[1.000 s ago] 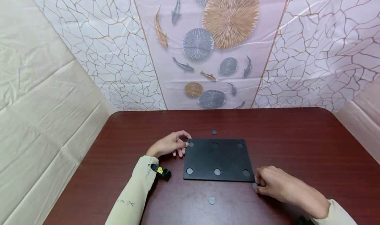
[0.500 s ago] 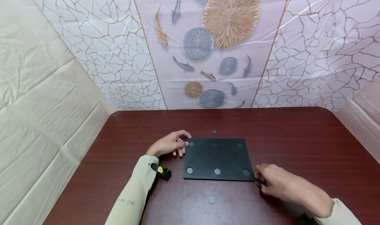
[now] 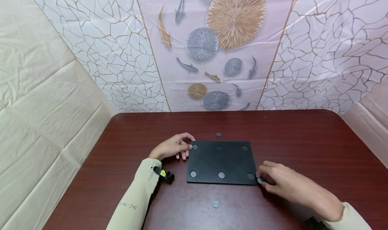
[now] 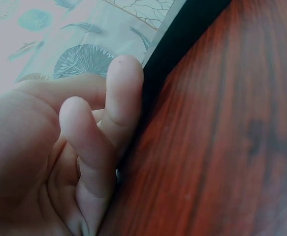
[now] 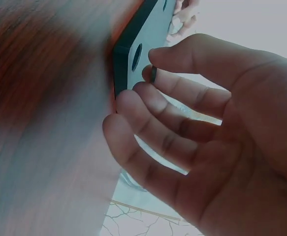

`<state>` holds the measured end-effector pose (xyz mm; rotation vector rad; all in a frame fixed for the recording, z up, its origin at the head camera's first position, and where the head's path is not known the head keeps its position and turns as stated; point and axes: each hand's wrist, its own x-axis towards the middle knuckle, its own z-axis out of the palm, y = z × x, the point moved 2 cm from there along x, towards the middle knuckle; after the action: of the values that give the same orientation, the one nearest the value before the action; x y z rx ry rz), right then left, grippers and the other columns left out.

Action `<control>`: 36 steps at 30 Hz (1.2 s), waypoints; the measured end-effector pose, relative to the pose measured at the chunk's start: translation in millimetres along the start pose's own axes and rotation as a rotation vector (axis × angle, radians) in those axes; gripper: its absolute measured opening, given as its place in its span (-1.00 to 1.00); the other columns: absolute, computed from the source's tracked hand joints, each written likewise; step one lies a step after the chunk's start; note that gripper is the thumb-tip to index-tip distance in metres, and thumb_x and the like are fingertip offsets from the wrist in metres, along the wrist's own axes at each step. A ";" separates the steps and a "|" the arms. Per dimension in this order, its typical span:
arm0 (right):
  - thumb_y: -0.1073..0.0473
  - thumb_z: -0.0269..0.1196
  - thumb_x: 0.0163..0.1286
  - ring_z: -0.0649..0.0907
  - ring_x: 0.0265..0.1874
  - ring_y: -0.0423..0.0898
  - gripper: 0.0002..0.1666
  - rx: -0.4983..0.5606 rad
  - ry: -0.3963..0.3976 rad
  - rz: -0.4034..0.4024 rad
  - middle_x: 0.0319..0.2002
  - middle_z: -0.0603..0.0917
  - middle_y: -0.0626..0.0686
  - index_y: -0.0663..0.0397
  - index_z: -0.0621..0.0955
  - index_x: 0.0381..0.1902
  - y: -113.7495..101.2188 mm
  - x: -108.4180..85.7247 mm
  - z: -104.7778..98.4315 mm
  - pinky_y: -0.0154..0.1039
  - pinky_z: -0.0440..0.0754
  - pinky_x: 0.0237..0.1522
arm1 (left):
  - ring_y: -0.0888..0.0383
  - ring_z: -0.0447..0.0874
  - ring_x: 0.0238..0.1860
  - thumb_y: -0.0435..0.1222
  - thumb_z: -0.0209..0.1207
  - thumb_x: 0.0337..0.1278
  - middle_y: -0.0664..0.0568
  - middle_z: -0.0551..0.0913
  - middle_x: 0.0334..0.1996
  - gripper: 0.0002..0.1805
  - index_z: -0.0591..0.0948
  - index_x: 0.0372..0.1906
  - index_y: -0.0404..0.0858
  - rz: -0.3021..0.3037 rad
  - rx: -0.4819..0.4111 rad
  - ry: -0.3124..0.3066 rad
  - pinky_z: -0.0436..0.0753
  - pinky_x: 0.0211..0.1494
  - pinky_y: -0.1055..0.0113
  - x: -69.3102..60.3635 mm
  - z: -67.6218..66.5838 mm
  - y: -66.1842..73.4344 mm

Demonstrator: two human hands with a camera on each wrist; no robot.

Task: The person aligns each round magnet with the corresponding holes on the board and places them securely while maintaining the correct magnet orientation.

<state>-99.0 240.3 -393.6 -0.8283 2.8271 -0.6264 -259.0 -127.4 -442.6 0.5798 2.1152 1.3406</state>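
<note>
A flat black board [image 3: 222, 161] with round recesses along its near and far edges lies on the table. Grey discs fill the near-left recess, the near-middle recess and the far-left one; the others look dark. My left hand [image 3: 174, 147] holds the board's far-left corner, thumb on top; its fingers [image 4: 125, 91] curl beside the edge in the left wrist view. By the near-right corner, my right hand [image 3: 285, 181] pinches a small grey disc [image 3: 259, 180] between thumb and index finger. The right wrist view catches this disc [image 5: 154, 74] edge-on, close to a recess [image 5: 137, 57].
One loose grey disc [image 3: 215, 204] lies on the table in front of the board, another disc [image 3: 218, 134] behind it. The reddish-brown table [image 3: 145, 129] reaches back to a patterned cloth backdrop [image 3: 212, 55]. Pale cloth hangs at both sides.
My right hand has lifted the disc from beside the board's near-right corner, tilted it and brought it slightly up and left toward the near-right recess. My left hand stays put.
</note>
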 end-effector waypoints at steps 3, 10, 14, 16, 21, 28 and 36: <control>0.33 0.46 0.30 0.47 -0.40 -0.40 -0.78 0.033 0.003 -0.015 -0.27 0.54 -0.20 -0.04 0.69 -0.17 -0.4 0.3 2.0 -0.36 0.52 -0.42 | 0.15 0.73 -0.54 -0.32 0.17 0.54 -0.05 0.71 -0.50 -0.68 0.50 0.27 -0.19 -0.003 0.002 0.001 0.62 -0.54 0.39 0.8 0.0 -0.8; 0.35 0.43 0.32 0.48 -0.40 -0.41 -0.78 0.084 0.018 -0.054 -0.30 0.50 -0.24 -0.03 0.66 -0.17 0.9 1.3 8.9 -0.39 0.53 -0.41 | 0.15 0.73 -0.54 -0.31 0.18 0.54 -0.05 0.72 -0.50 -0.68 0.50 0.27 -0.18 -0.003 0.006 0.002 0.62 -0.54 0.39 1.4 -0.3 -0.5; 0.33 0.41 0.36 0.48 -0.40 -0.41 -0.80 0.096 0.020 -0.054 -0.32 0.48 -0.25 -0.05 0.64 -0.17 0.5 2.6 10.3 -0.39 0.52 -0.41 | 0.13 0.73 -0.53 -0.31 0.18 0.54 -0.06 0.72 -0.49 -0.67 0.50 0.28 -0.18 -0.003 0.010 -0.001 0.62 -0.54 0.38 1.6 -0.9 -0.5; 0.31 0.40 0.37 0.48 -0.40 -0.41 -0.81 0.094 0.020 -0.054 -0.32 0.48 -0.26 -0.06 0.64 -0.16 0.0 3.2 10.0 -0.39 0.52 -0.41 | 0.13 0.73 -0.53 -0.30 0.18 0.54 -0.06 0.72 -0.48 -0.67 0.50 0.28 -0.18 0.000 0.011 -0.002 0.63 -0.54 0.38 1.7 -1.2 -1.0; 0.29 0.40 0.39 0.49 -0.41 -0.41 -0.81 0.089 0.022 -0.058 -0.33 0.47 -0.27 -0.10 0.63 -0.16 -0.1 4.2 9.2 -0.39 0.53 -0.41 | 0.13 0.73 -0.53 -0.29 0.19 0.54 -0.06 0.72 -0.49 -0.67 0.50 0.28 -0.18 0.005 0.007 0.000 0.63 -0.54 0.37 1.9 -1.2 -1.4; 0.24 0.41 0.41 0.49 -0.40 -0.42 -0.83 0.101 -0.012 -0.031 -0.32 0.49 -0.25 -0.07 0.65 -0.12 0.9 5.0 10.4 -0.36 0.54 -0.41 | 0.13 0.73 -0.53 -0.30 0.18 0.53 -0.06 0.72 -0.49 -0.67 0.50 0.28 -0.18 -0.002 0.009 -0.003 0.62 -0.55 0.38 1.7 -0.3 -0.7; 0.24 0.41 0.43 0.51 -0.37 -0.43 -0.83 0.071 0.011 -0.027 -0.30 0.51 -0.27 -0.07 0.68 -0.08 1.1 7.3 9.4 -0.34 0.59 -0.37 | 0.14 0.72 -0.53 -0.34 0.17 0.53 -0.06 0.71 -0.49 -0.67 0.50 0.27 -0.19 -0.006 -0.008 -0.002 0.61 -0.55 0.39 0.9 0.2 0.5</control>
<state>-103.4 233.9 -402.6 -0.8539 2.7901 -0.7330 -259.6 -126.5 -442.4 0.5710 2.1081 1.3439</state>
